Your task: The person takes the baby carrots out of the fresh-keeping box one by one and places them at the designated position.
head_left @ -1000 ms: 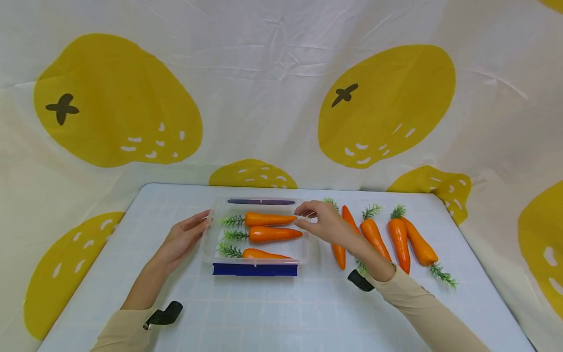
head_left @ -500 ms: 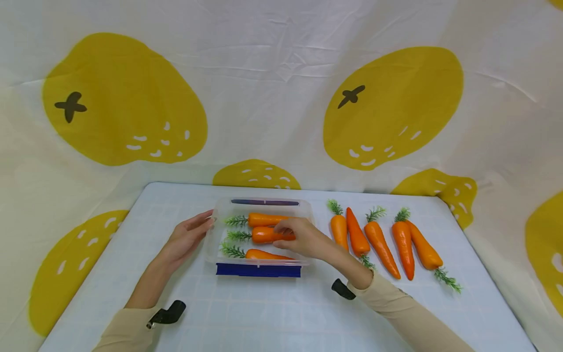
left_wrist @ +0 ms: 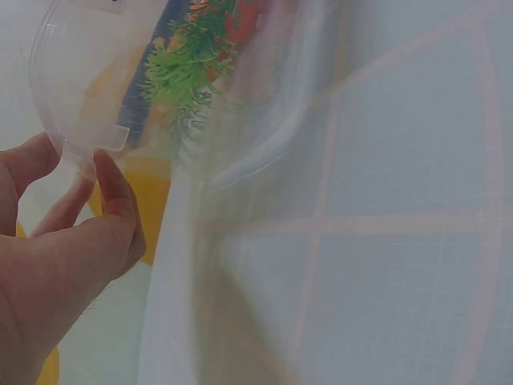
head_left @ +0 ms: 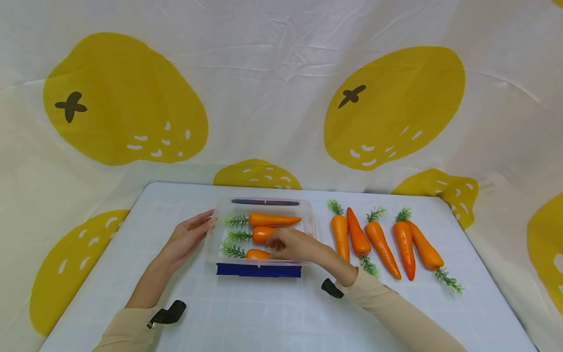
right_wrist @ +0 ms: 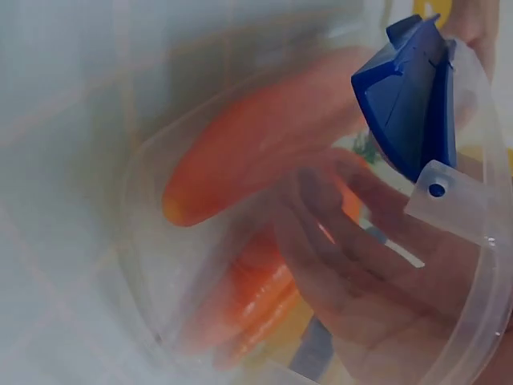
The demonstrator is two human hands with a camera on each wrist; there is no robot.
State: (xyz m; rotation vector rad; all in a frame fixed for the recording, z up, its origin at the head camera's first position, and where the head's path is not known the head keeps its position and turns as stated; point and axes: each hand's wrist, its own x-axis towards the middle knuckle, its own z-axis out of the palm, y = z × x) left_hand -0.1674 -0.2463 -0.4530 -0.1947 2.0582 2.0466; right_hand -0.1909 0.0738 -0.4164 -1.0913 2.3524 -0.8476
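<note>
While left hand (head_left: 186,240) pinches clear box (head_left: 213,248), right hand (head_left: 291,244) partly hides two carrots (head_left: 261,235) from above, grip unclear

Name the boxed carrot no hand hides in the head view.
The far carrot in the box; the right hand partly hides the middle carrot and the near carrot.

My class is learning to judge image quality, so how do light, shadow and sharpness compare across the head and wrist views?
Head: fairly even light, clear edges, small glints on the loose carrots; left wrist: hazy, with a soft shadow on the table; right wrist: boxed carrots look milky through plastic, while the blue latch is crisper.
</note>
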